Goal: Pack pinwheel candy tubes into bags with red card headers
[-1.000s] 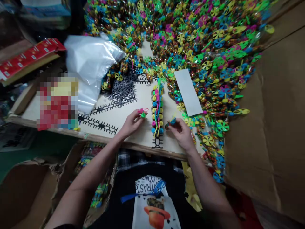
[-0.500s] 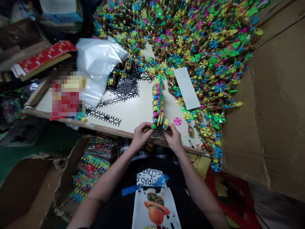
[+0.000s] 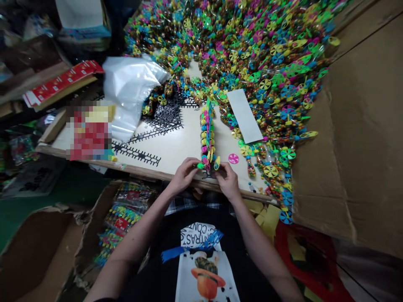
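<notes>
A double row of small fan-topped candy toys [image 3: 208,132] stands lengthwise on the table in front of me, set along a black toothed strip [image 3: 208,174] whose near end shows. At the left of that end, my left hand [image 3: 185,175] pinches a candy toy with a green top [image 3: 200,166]. Opposite it, my right hand [image 3: 227,179] grips a candy toy with a yellow fan [image 3: 217,162]. Fingers hide most of both toys' bodies. Just right of the row lies a loose pink fan wheel [image 3: 233,158].
A large heap of candy toys [image 3: 267,63] covers the table's back and right. Black strips [image 3: 163,113] pile up left of centre, beside clear plastic bags [image 3: 126,84]. A white card [image 3: 244,115] rests against the heap. Cardboard [image 3: 349,167] walls the right; a box of packed toys [image 3: 88,239] stands below left.
My left hand has shifted slightly left and the green-topped toy has moved out from the row. The right hand stays close to the row's near end. The view has tilted slightly.
</notes>
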Demonstrator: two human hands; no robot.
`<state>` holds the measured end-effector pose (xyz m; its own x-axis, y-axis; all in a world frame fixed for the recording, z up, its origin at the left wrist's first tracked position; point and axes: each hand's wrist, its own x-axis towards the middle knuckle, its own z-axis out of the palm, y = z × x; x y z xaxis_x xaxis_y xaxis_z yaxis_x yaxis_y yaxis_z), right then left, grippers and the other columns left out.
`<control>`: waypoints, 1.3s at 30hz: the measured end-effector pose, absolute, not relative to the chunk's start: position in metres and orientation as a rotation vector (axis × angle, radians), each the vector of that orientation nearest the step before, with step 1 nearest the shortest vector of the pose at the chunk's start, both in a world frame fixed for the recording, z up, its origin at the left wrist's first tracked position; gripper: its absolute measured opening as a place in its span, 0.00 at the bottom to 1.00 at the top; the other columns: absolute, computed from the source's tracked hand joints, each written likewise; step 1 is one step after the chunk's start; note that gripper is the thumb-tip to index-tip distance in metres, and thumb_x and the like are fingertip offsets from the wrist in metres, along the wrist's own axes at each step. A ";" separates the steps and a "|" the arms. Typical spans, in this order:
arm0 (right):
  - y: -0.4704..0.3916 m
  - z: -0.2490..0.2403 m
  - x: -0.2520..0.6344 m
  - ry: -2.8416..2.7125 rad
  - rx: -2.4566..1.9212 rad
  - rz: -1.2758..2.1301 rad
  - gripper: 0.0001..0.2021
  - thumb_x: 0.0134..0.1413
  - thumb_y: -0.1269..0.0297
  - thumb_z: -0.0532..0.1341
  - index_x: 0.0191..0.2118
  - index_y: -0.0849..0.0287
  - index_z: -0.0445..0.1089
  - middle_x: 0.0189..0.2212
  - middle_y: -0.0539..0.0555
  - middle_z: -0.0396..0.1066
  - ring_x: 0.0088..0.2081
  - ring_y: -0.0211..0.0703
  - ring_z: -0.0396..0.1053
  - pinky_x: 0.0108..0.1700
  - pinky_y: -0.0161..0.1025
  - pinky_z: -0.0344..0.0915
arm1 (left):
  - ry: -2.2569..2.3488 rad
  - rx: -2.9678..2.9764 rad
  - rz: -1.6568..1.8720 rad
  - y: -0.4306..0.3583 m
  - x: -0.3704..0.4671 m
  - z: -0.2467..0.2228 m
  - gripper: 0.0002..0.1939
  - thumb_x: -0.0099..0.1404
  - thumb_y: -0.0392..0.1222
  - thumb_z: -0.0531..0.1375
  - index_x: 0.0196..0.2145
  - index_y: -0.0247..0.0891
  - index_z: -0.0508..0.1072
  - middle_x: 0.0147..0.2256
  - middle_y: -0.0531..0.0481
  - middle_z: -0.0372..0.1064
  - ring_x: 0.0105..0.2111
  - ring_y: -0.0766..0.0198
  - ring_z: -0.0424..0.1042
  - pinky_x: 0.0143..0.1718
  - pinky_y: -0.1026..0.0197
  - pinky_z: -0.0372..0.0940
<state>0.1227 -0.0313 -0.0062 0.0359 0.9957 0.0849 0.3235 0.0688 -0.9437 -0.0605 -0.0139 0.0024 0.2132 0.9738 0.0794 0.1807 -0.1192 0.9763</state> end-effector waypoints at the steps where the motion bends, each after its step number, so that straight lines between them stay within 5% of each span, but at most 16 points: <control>1: -0.031 -0.006 0.123 -1.449 -1.403 0.933 0.09 0.50 0.61 0.58 0.38 0.56 0.66 0.32 0.52 0.73 0.36 0.44 0.72 0.39 0.40 0.68 | 1.169 1.538 1.041 -0.016 -0.057 0.001 0.08 0.59 0.36 0.58 0.37 0.38 0.74 0.40 0.45 0.68 0.44 0.60 0.69 0.48 0.57 0.64; 11: -0.033 -0.003 0.123 -1.461 -1.449 0.924 0.08 0.51 0.61 0.57 0.36 0.56 0.69 0.33 0.52 0.74 0.36 0.44 0.72 0.40 0.40 0.68 | 1.366 1.178 1.106 -0.029 -0.035 -0.009 0.07 0.53 0.38 0.61 0.32 0.37 0.74 0.31 0.50 0.75 0.33 0.64 0.72 0.41 0.61 0.67; 30: -0.020 0.011 0.143 -1.719 -1.439 0.668 0.11 0.55 0.68 0.56 0.40 0.53 0.74 0.36 0.54 0.75 0.38 0.44 0.72 0.41 0.42 0.70 | 1.293 1.270 0.983 -0.018 -0.042 0.007 0.08 0.50 0.34 0.61 0.31 0.38 0.77 0.35 0.46 0.74 0.37 0.61 0.73 0.40 0.60 0.69; 33: 0.021 0.023 0.159 -1.722 -1.472 0.571 0.11 0.56 0.68 0.54 0.39 0.53 0.74 0.35 0.53 0.75 0.37 0.44 0.72 0.40 0.42 0.70 | 1.228 1.435 0.850 0.006 -0.063 0.014 0.08 0.53 0.37 0.61 0.32 0.39 0.77 0.36 0.45 0.74 0.35 0.61 0.74 0.35 0.62 0.69; 39: 0.165 0.032 0.154 -1.965 -1.381 0.445 0.13 0.53 0.72 0.54 0.37 0.52 0.75 0.36 0.53 0.75 0.40 0.46 0.71 0.45 0.44 0.67 | 1.483 1.792 0.931 0.152 -0.093 0.023 0.04 0.51 0.36 0.60 0.25 0.42 0.76 0.23 0.49 0.72 0.26 0.61 0.69 0.31 0.62 0.64</control>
<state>0.1537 0.1652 0.0316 -0.2010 0.9203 0.3355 0.6859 0.3767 -0.6226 -0.0934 0.1519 0.0231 0.1187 0.9847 0.1277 0.5433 -0.1721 0.8217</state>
